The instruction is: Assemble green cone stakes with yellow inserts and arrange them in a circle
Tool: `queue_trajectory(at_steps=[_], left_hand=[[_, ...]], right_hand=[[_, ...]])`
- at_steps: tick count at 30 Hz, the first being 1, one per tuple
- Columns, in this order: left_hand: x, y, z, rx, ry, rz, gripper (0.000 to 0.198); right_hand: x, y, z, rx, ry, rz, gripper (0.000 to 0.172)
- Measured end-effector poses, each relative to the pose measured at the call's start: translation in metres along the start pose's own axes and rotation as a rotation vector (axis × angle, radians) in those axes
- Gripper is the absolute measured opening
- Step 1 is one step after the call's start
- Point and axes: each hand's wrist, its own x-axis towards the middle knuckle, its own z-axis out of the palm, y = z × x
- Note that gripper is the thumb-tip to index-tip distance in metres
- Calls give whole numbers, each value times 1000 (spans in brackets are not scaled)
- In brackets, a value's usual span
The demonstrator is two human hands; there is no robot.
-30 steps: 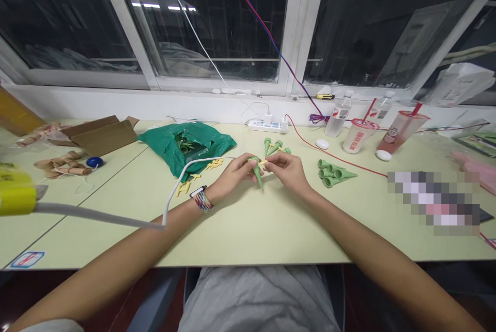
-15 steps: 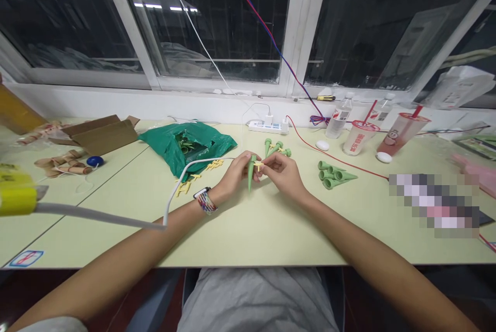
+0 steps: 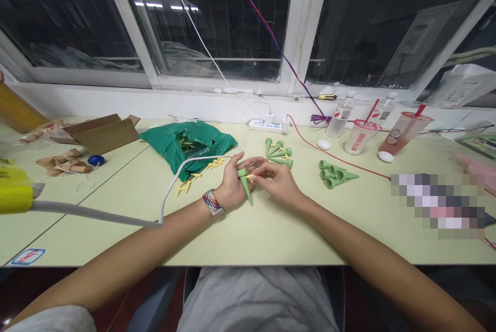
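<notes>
A green plastic cone-shaped spike (image 3: 245, 186) with a ribbed cap lies against the palm of my left hand (image 3: 230, 187), its tip pointing down. That palm is turned up, thumb and fingers stretched out rather than wrapped round the spike. Between thumb and fingertips, my right hand (image 3: 282, 183) pinches a small yellow plastic piece (image 3: 250, 178) at the spike's side; whether it is joined to the spike I cannot tell. Just beyond my hands lie several capped green spikes (image 3: 279, 154), some with yellow pieces. Loose yellow pieces (image 3: 184, 187) lie left of my left hand.
Uncapped green cones (image 3: 336, 175) are grouped at the right. A green plastic bag (image 3: 209, 140) with green parts sits behind left. A white cable (image 3: 170, 192) arches up in front of my left forearm. Drink cups (image 3: 360, 138), bottles and a power strip (image 3: 267, 126) stand at the back.
My left hand has unfolded from around the spike, palm now up. The spike has shifted slightly left and tilted. My right hand has moved a little left and down with the yellow piece.
</notes>
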Motion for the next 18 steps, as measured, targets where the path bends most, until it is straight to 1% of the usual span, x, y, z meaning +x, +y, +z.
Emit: queue_trajectory(at_steps=[4, 8, 11, 15, 18], left_hand=[[-2, -2, 6, 26, 3, 6, 39], [-3, -4, 9, 41, 9, 5, 40], [-2, -6, 8, 32, 11, 5, 42], [0, -8, 7, 28, -15, 15, 42], [3, -10, 5, 53, -37, 31, 42]], right_hand=[[1, 2, -1, -6, 7, -9, 4], [1, 4, 1, -8, 19, 2, 4], [0, 4, 2, -1, 23, -2, 5], [0, 4, 2, 27, 13, -19, 6], [0, 4, 2, 53, 15, 5, 8]])
